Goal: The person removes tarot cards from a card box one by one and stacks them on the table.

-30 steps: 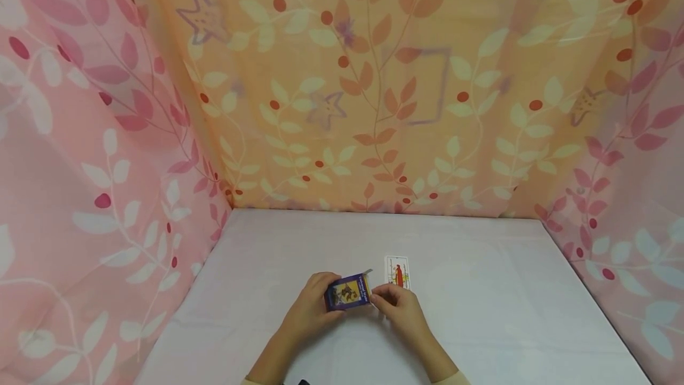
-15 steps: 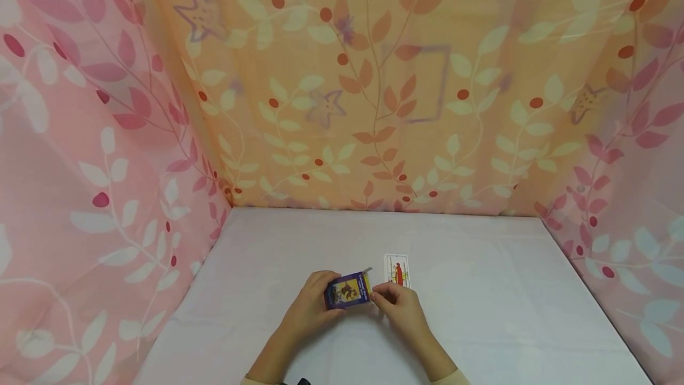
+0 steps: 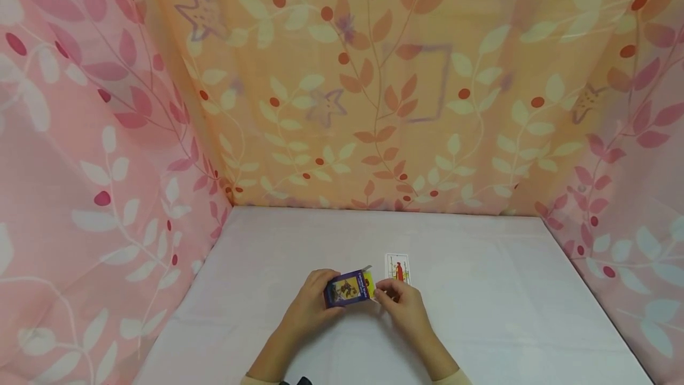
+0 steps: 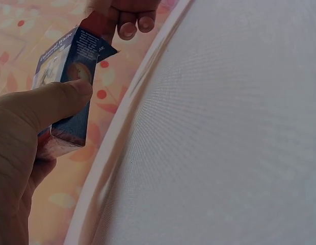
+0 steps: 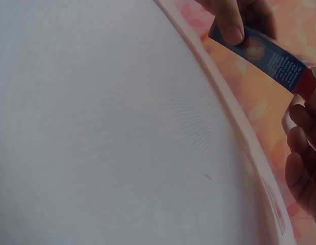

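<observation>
A purple-blue tarot card box (image 3: 344, 290) is gripped in my left hand (image 3: 312, 302), the thumb along its near side. In the left wrist view my left thumb presses on the dark blue side of the box (image 4: 76, 109). From the open right end of the box a yellow-faced card (image 3: 370, 284) sticks out part way. My right hand (image 3: 403, 305) pinches its outer edge between thumb and forefinger; I cannot tell whether it is one card or several. In the right wrist view my right hand (image 5: 306, 153) is at the box's red end, its other fingers curled.
Behind my right hand, a white-bordered card (image 3: 398, 267) with a red-robed figure lies face up on the white-covered table (image 3: 481, 290). A small dark object (image 3: 303, 381) shows at the bottom edge. Patterned curtains (image 3: 320, 135) enclose the back and sides.
My right hand has moved slightly right and up, drawing the yellow-faced card further out of the box. My left hand keeps the box nearly still.
</observation>
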`<state>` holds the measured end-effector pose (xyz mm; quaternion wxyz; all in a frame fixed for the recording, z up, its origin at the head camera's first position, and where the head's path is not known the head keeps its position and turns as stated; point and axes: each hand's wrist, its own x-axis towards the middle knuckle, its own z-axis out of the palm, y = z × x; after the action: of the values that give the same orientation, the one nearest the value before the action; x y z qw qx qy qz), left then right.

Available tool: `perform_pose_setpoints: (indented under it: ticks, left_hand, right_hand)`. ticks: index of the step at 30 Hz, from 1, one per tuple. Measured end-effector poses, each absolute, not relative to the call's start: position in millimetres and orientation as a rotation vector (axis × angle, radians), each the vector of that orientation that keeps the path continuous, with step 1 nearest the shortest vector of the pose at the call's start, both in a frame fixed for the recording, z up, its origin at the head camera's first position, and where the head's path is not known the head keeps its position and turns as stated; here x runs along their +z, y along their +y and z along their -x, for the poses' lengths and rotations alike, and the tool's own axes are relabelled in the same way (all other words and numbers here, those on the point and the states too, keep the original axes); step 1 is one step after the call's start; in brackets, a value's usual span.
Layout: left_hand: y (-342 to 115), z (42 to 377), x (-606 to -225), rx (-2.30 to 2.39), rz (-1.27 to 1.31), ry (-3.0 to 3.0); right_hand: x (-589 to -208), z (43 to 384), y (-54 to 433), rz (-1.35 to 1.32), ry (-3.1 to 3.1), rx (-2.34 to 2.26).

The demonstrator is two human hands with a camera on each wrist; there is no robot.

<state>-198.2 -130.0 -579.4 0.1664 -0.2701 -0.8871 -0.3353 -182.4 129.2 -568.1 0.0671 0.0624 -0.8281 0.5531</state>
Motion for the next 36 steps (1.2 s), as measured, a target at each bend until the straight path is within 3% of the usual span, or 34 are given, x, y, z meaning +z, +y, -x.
perform_pose_setpoints:
  ticks: [36]
  left_hand:
    - [-130.5,197.8,-577.6,-1.006,0.728,-2.545]
  right_hand:
    - [-562.7,183.5,133.9,-0.129,-2.257,1.719]
